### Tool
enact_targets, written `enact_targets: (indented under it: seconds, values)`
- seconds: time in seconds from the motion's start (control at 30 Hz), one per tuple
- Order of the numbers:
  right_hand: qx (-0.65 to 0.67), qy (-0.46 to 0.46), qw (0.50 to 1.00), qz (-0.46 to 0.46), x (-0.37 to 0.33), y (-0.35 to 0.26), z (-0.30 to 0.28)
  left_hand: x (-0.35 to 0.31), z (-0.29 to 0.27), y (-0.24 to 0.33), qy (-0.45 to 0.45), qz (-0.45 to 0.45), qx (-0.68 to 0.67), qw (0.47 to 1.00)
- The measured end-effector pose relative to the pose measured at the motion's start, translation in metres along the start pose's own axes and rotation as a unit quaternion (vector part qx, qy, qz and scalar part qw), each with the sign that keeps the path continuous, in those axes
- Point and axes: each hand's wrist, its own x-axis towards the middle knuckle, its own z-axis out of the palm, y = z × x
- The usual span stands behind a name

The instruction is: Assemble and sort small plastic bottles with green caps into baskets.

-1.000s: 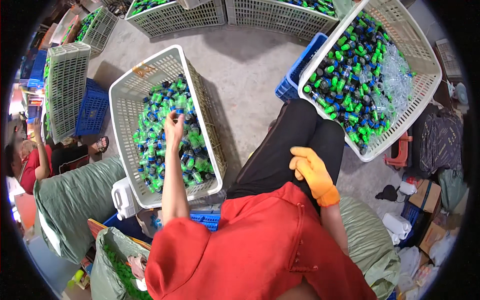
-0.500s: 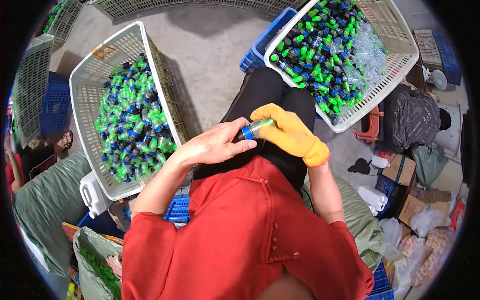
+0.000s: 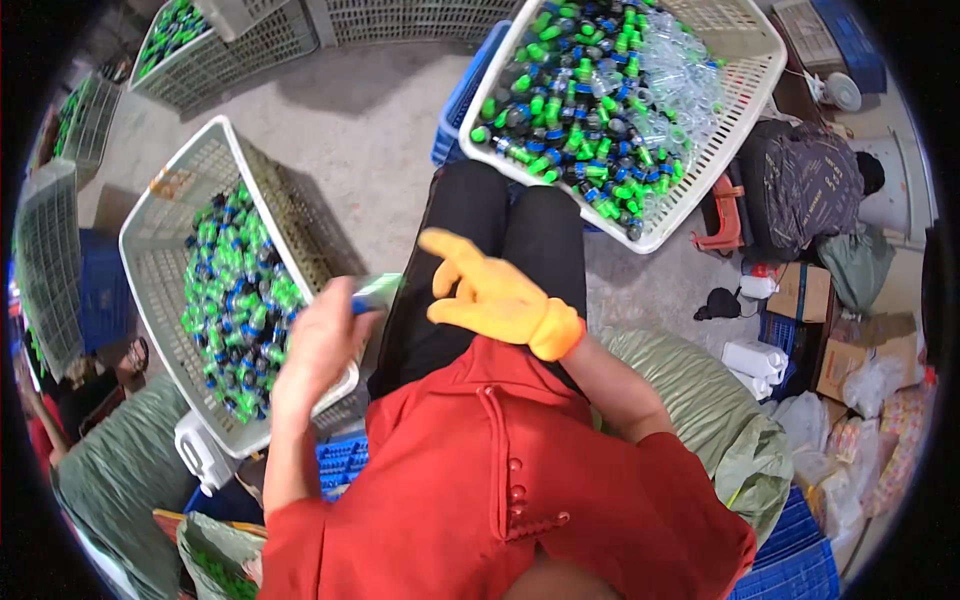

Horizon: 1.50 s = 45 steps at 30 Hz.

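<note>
Head view: left hand (image 3: 325,335) grips a bottle (image 3: 378,292). Right hand (image 3: 495,302), fingers apart, is at the bottle's three o'clock.

The grey floor (image 3: 370,125) carries a large pale slatted crate (image 3: 290,205) at left, heaped with small bottles (image 3: 240,300). Along its far side stand more pale crates (image 3: 420,20). At right, a crumpled black item (image 3: 718,304) lies directly on the floor, near a red-orange frame (image 3: 722,225).
</note>
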Motion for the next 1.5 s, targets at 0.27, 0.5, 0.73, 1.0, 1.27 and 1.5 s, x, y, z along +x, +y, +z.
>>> enact_targets:
  seconds: [0.27, 0.5, 0.73, 1.0, 1.27, 1.5]
  values:
    - [-0.091, 0.215, 0.972, 0.02, 0.006, 0.079, -0.121, 0.1, 0.015, 0.023, 0.119, 0.114, 0.011, 0.986]
    - [-0.102, 0.297, 0.948, 0.054, 0.009, 0.111, -0.175, 0.297, 0.11, 0.144, 0.238, 0.227, -0.009, 0.944]
    - [-0.312, 0.391, 0.861, -0.089, 0.081, 0.109, -0.248, 0.357, 0.119, 0.169, 0.169, 0.185, 0.076, 0.965]
    - [-0.269, 0.357, 0.893, -0.054, 0.101, 0.126, -0.259, 0.317, 0.115, 0.133, 0.103, 0.092, -0.293, 0.946]
    - [0.172, 0.364, 0.91, -0.102, 0.007, 0.09, -0.147, 0.205, 0.107, 0.156, -0.116, -0.068, -0.714, 0.687]
    - [-0.316, 0.242, 0.898, -0.187, -0.031, 0.066, -0.119, 0.158, 0.1, 0.158, -0.07, -0.064, -0.618, 0.78]
